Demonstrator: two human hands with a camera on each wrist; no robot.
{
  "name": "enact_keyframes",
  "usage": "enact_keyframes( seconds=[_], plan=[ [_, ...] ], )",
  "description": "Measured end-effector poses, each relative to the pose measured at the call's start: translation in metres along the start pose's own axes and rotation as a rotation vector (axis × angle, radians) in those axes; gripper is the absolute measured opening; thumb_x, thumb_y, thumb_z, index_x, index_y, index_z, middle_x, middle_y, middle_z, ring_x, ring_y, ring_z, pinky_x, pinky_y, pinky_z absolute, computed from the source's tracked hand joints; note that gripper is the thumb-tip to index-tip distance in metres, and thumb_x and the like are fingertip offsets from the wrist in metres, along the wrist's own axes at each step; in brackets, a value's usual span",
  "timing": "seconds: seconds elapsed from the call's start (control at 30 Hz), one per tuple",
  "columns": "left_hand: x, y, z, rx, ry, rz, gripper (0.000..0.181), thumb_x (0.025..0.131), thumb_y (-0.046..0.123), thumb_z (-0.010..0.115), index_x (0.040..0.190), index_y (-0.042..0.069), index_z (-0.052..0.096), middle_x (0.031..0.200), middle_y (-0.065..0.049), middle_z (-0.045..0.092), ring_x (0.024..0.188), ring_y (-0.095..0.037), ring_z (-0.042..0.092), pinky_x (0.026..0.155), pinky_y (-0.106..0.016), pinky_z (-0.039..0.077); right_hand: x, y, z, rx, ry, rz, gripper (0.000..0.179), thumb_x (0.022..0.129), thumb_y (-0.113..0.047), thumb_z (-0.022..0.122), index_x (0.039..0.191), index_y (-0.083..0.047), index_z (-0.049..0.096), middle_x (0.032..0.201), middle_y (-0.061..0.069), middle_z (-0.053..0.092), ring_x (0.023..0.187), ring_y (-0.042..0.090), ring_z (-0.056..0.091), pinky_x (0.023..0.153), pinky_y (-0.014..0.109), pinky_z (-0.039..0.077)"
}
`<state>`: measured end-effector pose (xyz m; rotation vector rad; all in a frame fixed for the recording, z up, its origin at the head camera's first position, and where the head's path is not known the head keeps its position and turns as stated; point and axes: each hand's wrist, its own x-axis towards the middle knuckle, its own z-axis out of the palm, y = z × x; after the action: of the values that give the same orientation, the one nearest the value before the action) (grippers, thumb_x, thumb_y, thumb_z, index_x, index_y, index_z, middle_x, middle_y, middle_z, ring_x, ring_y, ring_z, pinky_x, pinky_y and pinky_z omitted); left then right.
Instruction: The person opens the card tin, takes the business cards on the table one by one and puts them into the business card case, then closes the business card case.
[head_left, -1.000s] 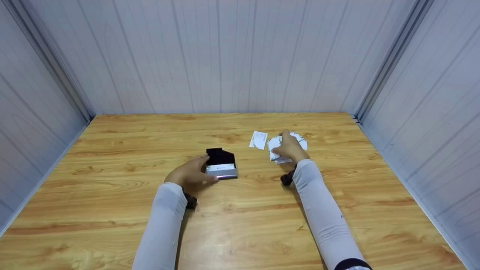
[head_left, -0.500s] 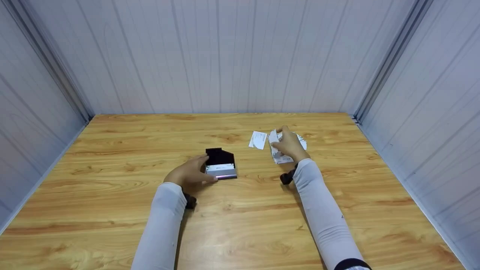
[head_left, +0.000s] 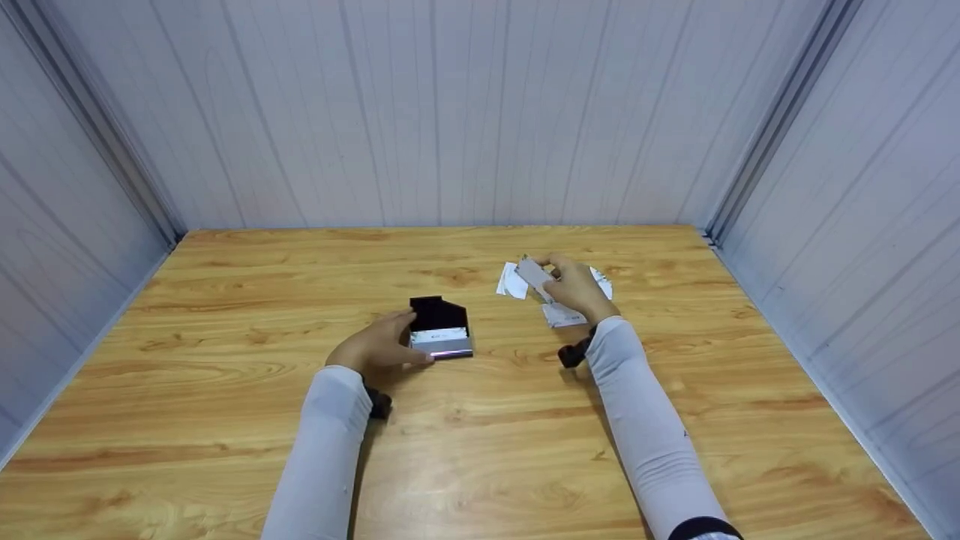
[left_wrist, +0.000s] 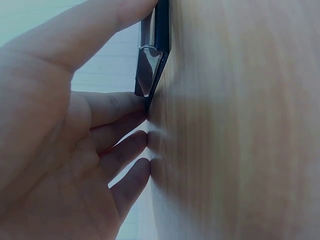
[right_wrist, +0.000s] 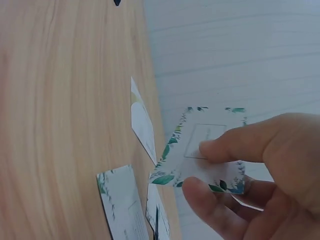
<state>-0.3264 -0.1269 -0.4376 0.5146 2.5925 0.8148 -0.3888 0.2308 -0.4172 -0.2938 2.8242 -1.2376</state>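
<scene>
My left hand [head_left: 375, 341] holds the left side of an open dark card case [head_left: 438, 311], its thumb at the front edge and fingers at the back. White cards [head_left: 439, 335] sit inside the case. In the left wrist view the case [left_wrist: 161, 45] stands on edge-on wood between thumb and fingers. My right hand [head_left: 579, 289] pinches a white business card [right_wrist: 205, 131] with a green leaf border, raised and tilted above the table; whether it is one card or more I cannot tell. Below that hand lie loose cards [head_left: 562, 316], partly hidden by it.
Further white cards [head_left: 514, 283] lie just left of the right hand, and others [head_left: 602, 282] show on its right. The wooden table [head_left: 465, 450] meets pale panel walls [head_left: 450, 112] at the back and both sides.
My right hand has lifted the card off the loose cards, tilted it up and brought it leftward, over the separate cards. The left hand and the card case have stayed in place.
</scene>
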Motion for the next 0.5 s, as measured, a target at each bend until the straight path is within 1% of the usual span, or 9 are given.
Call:
enact_keyframes(
  seconds=[0.1, 0.2, 0.3, 0.37, 0.5],
  plan=[
    [0.000, 0.000, 0.000, 0.003, 0.000, 0.002, 0.096, 0.092, 0.045, 0.072, 0.160, 0.004, 0.019, 0.165, -0.017, 0.014, 0.151, -0.037, 0.008, 0.118, -0.057, 0.016, 0.000, -0.001, 0.000, -0.008, -0.007, -0.036, 0.048, 0.094, 0.000, 0.050, 0.139, -0.014, 0.059, 0.113, 0.020, 0.065, 0.081, 0.024, 0.062, 0.058, 0.028, 0.044],
    [0.000, 0.000, 0.000, 0.005, 0.001, -0.003, 0.096, 0.092, 0.045, 0.072, 0.160, 0.005, 0.019, 0.165, -0.016, 0.014, 0.151, -0.036, 0.008, 0.118, -0.056, 0.015, -0.001, -0.003, 0.001, -0.010, -0.011, -0.073, 0.048, 0.093, 0.002, 0.048, 0.136, -0.015, 0.062, 0.114, 0.018, 0.064, 0.072, 0.020, 0.058, 0.053, 0.026, 0.039],
    [-0.001, 0.000, 0.000, -0.002, 0.001, -0.005, 0.096, 0.091, 0.045, 0.072, 0.161, 0.005, 0.019, 0.165, -0.016, 0.014, 0.151, -0.036, 0.008, 0.118, -0.056, 0.014, -0.002, -0.006, 0.002, -0.016, -0.011, -0.106, 0.047, 0.094, 0.002, 0.047, 0.135, -0.015, 0.064, 0.118, 0.018, 0.063, 0.069, 0.019, 0.059, 0.052, 0.025, 0.040],
    [-0.001, 0.000, -0.001, -0.004, 0.001, -0.007, 0.096, 0.091, 0.046, 0.072, 0.161, 0.005, 0.019, 0.165, -0.016, 0.014, 0.151, -0.036, 0.008, 0.118, -0.056, 0.014, -0.002, -0.008, 0.003, -0.019, -0.007, -0.121, 0.045, 0.095, 0.002, 0.048, 0.134, -0.015, 0.065, 0.122, 0.018, 0.062, 0.075, 0.021, 0.062, 0.053, 0.026, 0.042],
    [0.000, -0.001, 0.000, 0.002, 0.003, 0.002, 0.097, 0.091, 0.047, 0.072, 0.160, 0.004, 0.019, 0.165, -0.017, 0.014, 0.151, -0.036, 0.008, 0.118, -0.056, 0.016, -0.002, -0.013, 0.005, -0.010, -0.001, -0.136, 0.041, 0.097, 0.001, 0.051, 0.132, -0.014, 0.066, 0.127, 0.019, 0.061, 0.091, 0.023, 0.063, 0.065, 0.029, 0.049]
  ],
)
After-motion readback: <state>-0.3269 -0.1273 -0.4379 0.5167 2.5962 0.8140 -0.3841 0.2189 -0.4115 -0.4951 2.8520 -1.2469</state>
